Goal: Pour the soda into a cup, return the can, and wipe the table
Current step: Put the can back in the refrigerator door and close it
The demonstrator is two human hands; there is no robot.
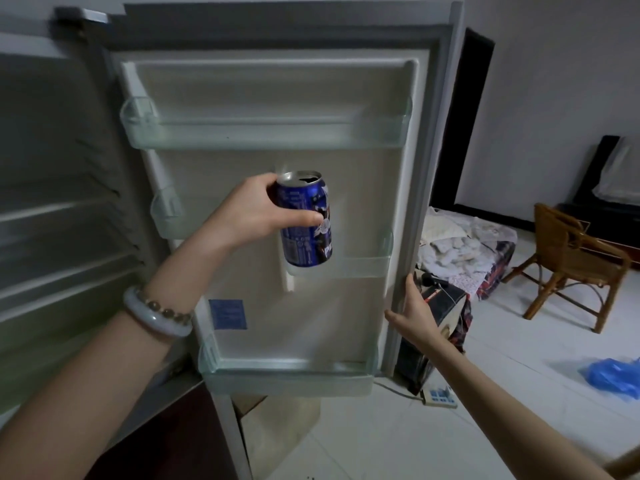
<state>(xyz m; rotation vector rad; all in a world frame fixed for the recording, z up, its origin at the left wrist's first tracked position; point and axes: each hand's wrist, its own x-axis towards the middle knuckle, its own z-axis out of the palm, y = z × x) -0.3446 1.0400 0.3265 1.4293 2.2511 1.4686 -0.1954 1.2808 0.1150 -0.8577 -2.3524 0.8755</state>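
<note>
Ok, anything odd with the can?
The can in the left hand has its top open and leans slightly, so it could slop. No spill shows on the fridge door, which the right hand holds.

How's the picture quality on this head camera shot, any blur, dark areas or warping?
Head view: dim overall, darkest in the fridge interior at left, brighter on the tiled floor at right; wide-angle lens bows the fridge door edges; the can in the left hand is soft, its small print unreadable; interior shelves look smeared.
</note>
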